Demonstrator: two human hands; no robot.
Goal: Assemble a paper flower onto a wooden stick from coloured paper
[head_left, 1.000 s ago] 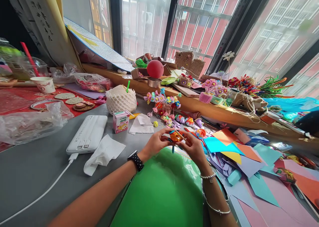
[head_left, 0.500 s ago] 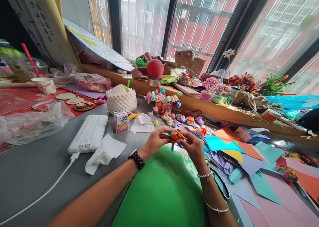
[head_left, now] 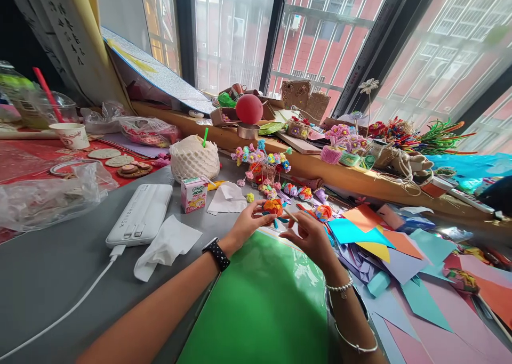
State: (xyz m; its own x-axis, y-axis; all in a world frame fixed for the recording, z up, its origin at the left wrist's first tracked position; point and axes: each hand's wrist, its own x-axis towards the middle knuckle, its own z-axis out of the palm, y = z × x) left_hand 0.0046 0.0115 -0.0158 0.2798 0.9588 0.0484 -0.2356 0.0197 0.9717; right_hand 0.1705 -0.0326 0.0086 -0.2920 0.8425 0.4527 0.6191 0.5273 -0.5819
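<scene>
An orange folded-paper flower [head_left: 273, 207] with blue pieces beneath it is pinched in the fingers of my left hand [head_left: 248, 223]. Just to its right, my right hand [head_left: 312, 239] is closed around a thin pale stick [head_left: 289, 213], whose tip points toward the flower with a small gap between them. Both hands are above the far end of a glossy green mat [head_left: 264, 300]. Beyond them lie more folded-paper flowers, among them an orange one [head_left: 323, 212] and a red-and-orange one [head_left: 305, 193].
Coloured paper sheets [head_left: 428, 300] spread over the right side. At left are a white power bank [head_left: 140, 215] with a cable, a crumpled tissue [head_left: 168, 247], a small pink box [head_left: 194, 195] and a net-wrapped coconut [head_left: 194, 159]. Crafts line the wooden sill [head_left: 352, 175].
My right hand has drawn back rightward from the paper flower with the stick. My left hand has shifted slightly left, and the flower's orange face now shows more fully.
</scene>
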